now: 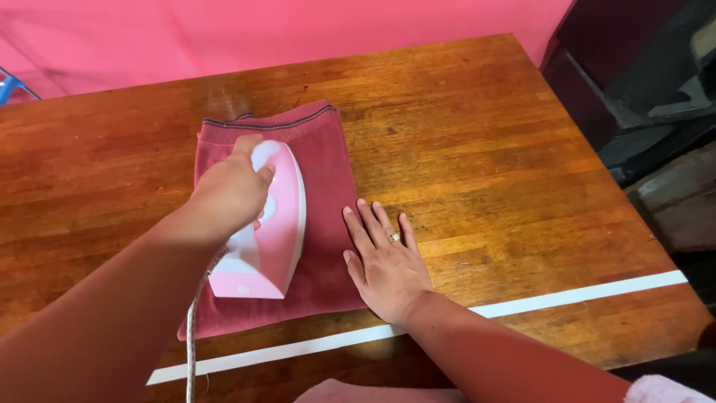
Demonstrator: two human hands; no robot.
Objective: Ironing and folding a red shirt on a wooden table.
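Head view: wooden table (477, 142) with white tape stripe (582, 295), pink wall (224, 37) behind.

My wooden table (485, 134) has a white stripe (582, 295) across its near edge. Behind it hangs pink cloth (298, 30); dark furniture, perhaps, (641, 82) stands alongside.

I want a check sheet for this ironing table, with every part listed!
Surface: brown wooden table with a white tape stripe.
Job's things: pink and white electric iron on a folded dark red cloth.
Clutter: nothing seen.
Grips: left hand grips the iron's handle; right hand lies flat on the cloth's edge.
Cables: white iron cord trails off the near edge.
Surroundings: pink wall; dark objects at right.
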